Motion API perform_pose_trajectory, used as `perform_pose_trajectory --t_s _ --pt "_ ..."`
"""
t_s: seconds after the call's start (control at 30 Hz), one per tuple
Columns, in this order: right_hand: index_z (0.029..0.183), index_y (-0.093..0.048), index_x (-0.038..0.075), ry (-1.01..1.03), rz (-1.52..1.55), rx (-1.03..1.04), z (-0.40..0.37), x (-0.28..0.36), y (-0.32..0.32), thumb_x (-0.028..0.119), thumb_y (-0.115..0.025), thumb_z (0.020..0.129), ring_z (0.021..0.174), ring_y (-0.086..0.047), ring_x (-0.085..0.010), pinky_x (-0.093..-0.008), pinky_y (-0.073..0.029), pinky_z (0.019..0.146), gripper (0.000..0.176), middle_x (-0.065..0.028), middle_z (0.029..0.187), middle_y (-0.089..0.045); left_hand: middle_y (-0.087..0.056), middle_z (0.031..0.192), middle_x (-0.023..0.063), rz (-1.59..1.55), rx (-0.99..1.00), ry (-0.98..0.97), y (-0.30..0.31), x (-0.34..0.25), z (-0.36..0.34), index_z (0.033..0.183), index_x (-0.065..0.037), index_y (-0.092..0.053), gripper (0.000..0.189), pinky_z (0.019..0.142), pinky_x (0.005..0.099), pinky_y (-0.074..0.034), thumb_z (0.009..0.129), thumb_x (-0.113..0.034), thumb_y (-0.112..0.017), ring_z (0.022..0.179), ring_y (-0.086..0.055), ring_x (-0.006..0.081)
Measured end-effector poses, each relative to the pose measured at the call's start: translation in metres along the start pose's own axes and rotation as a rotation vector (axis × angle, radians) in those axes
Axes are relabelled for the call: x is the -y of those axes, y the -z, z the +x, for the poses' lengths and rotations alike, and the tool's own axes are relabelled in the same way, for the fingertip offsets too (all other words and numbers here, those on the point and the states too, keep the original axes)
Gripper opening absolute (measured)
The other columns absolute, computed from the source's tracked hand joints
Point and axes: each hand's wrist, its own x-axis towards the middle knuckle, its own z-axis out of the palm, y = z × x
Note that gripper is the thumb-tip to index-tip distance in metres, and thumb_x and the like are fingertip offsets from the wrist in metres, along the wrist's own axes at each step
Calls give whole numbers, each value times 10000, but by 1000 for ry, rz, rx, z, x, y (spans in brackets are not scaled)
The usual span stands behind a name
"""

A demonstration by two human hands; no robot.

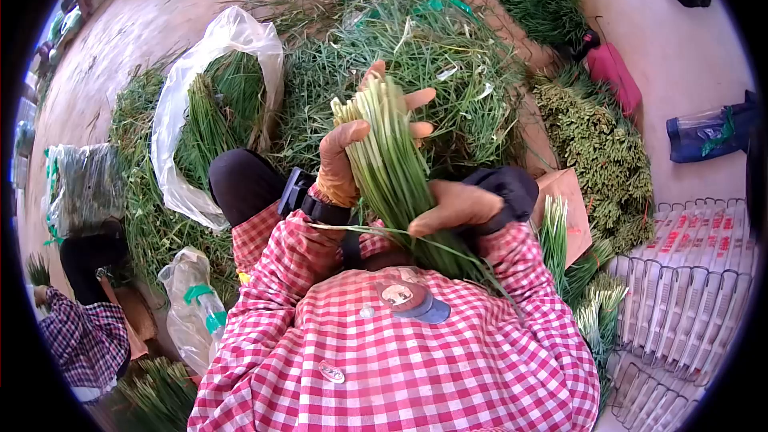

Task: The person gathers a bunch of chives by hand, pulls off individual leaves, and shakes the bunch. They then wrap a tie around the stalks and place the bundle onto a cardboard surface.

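Observation:
A bunch of green chives [384, 152] with pale cut ends slants up in front of my chest. My left hand [340, 160] is wrapped round its upper part, the thumb in front and the fingertips showing on the far side. My right hand [460, 206] grips the lower, leafy part, its thumb across the front and the other fingers hidden. One loose leaf [352, 229] sticks out sideways from the bunch towards my left sleeve.
A heap of loose green leaves [416, 56] lies ahead. An open clear plastic bag [172, 144] holds more chives at the left. Cut bunches [554, 228] lie at my right, near wire racks [680, 296]. A co-worker's checked sleeve [84, 336] shows at the lower left.

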Motion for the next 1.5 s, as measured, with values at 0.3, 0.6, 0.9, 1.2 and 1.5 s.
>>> perform_pose_trajectory --t_s 0.3,0.6,0.9,1.2,1.5 --pt "1424 -378 73 652 -1327 -797 8 126 29 487 -591 876 1000 -603 -262 -451 -406 1001 719 -188 1276 -532 -599 1141 264 204 -222 100 2 -6 3 1310 9 -466 552 817 426 -557 805 -205 -535 966 -650 313" --pt "1162 -598 90 720 -1455 -769 5 89 -57 344 -810 671 983 -595 -258 -374 -466 873 592 -91 984 -635 -649 874 102 446 -409 -28 -7 -49 12 1103 6 -591 327 740 362 -550 874 -227 -577 787 -645 236" --pt "1267 -538 33 85 -1000 -595 37 -35 51 257 -637 849 1032 -583 -334 -409 -496 851 484 -198 1192 -562 -539 1217 152 2301 -284 -661 -155 -192 56 1278 -29 -447 500 887 336 -501 910 -356 -536 1057 -587 241" --pt "1062 -584 -16 -80 -1025 -733 20 -19 55 399 -548 909 781 -610 -358 -448 -472 730 443 -217 815 -620 -606 868 59 1492 389 -483 -175 -221 76 1289 -21 -489 412 713 267 -511 969 -280 -503 765 -602 144" --pt "622 -543 41 -209 -842 -490 33 -89 8 412 -544 872 435 -515 -180 -343 -394 415 447 -74 552 -555 -623 1043 171 1371 -442 -892 -129 -211 -4 1147 31 -554 274 915 398 -522 971 -120 -408 948 -631 256"
